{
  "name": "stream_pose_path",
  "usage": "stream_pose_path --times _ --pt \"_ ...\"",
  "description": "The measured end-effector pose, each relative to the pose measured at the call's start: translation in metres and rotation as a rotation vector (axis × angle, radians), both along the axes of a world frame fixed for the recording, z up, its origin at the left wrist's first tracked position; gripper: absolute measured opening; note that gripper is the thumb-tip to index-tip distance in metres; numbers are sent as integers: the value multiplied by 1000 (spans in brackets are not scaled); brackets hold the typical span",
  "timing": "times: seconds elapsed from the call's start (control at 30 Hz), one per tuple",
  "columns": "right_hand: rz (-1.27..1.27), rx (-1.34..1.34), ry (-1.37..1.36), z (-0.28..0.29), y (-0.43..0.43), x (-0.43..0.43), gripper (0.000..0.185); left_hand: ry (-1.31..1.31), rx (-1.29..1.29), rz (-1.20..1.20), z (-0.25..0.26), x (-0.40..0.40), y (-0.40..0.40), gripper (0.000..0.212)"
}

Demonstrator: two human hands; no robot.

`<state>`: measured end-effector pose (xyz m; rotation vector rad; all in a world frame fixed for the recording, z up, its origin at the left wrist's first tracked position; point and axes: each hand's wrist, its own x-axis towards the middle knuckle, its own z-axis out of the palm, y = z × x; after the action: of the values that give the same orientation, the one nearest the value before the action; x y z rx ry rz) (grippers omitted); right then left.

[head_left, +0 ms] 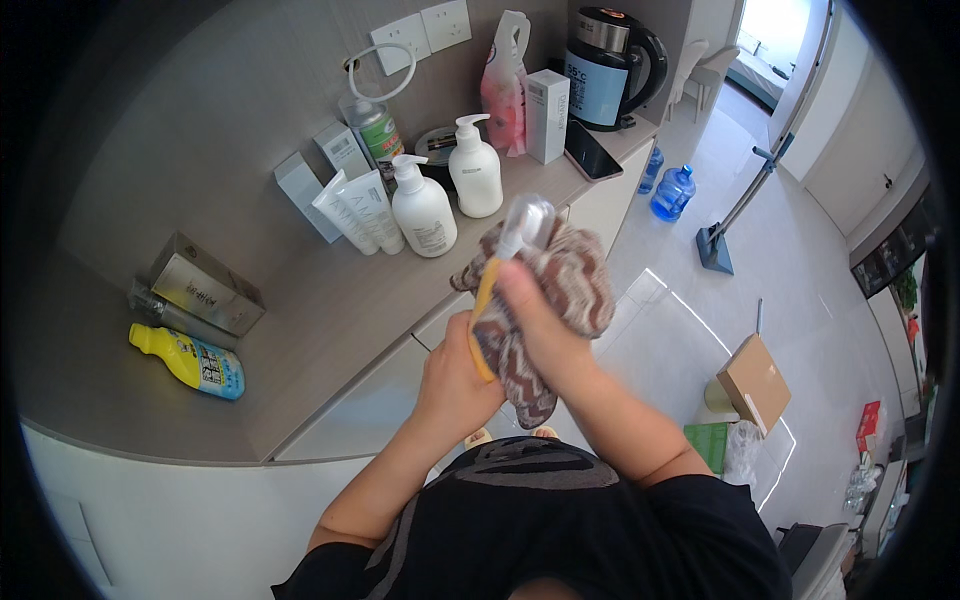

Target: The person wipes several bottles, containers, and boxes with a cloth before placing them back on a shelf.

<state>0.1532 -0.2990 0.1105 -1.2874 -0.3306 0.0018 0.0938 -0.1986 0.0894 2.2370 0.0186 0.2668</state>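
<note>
Both hands are held together in front of me, off the counter's front edge. My left hand is closed around the lower part of a yellow-edged item with a clear plastic top, perhaps a bottle or brush. A brown and white patterned cloth is bunched in my right hand, whose thumb presses against the item near its clear end. What the fingers do beneath the cloth is hidden. Behind them on the counter stand two white pump bottles, and two white tubes lean beside them.
On the wooden counter are a yellow bottle lying down, a box, a spray can, a phone and an electric kettle. Blue water jugs, a dustpan and a cardboard box are at floor level.
</note>
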Motion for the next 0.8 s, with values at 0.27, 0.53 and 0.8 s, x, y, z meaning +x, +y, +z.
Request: stream_pose_path --times 0.27,0.53,0.8 --pt "204 3 165 -5 0 -5 23 11 53 -88 14 -6 7 68" --pt "348 283 303 3 -2 -3 32 9 -1021 -243 -6 -3 17 42" --pt "229 -262 -385 -6 22 -27 26 -225 -648 -113 -5 -10 27 68"
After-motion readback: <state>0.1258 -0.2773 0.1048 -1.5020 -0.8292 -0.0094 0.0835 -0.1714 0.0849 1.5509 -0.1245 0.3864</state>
